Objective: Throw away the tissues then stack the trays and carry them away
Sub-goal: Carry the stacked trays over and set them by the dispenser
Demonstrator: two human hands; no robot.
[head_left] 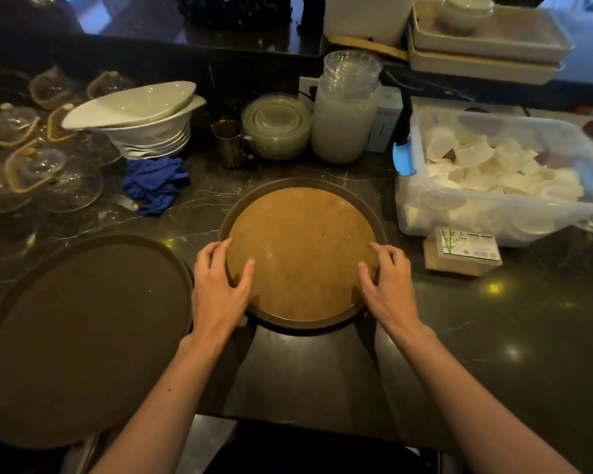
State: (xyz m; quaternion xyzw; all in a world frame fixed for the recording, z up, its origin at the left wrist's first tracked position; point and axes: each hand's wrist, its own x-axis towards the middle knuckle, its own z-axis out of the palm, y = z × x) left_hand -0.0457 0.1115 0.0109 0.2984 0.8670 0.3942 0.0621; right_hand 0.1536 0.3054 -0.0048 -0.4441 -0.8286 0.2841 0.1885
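A round tray with a tan cork-like face and dark rim [302, 248] lies flat on the dark marble counter in the middle. My left hand [220, 285] rests on its left edge, fingers spread over the rim. My right hand [387, 282] rests the same way on its right edge. A larger dark brown round tray [83, 336] lies flat at the near left, partly over the counter's front edge. No loose tissues show on either tray.
A blue cloth [154, 183], stacked white bowls [144, 121], glass lids with gold handles [31, 165], a metal jug [228, 142], stacked glass plates [276, 124] and a frosted jar [344, 124] stand behind. At right are a clear bin of white cups [500, 176] and a small box [463, 251].
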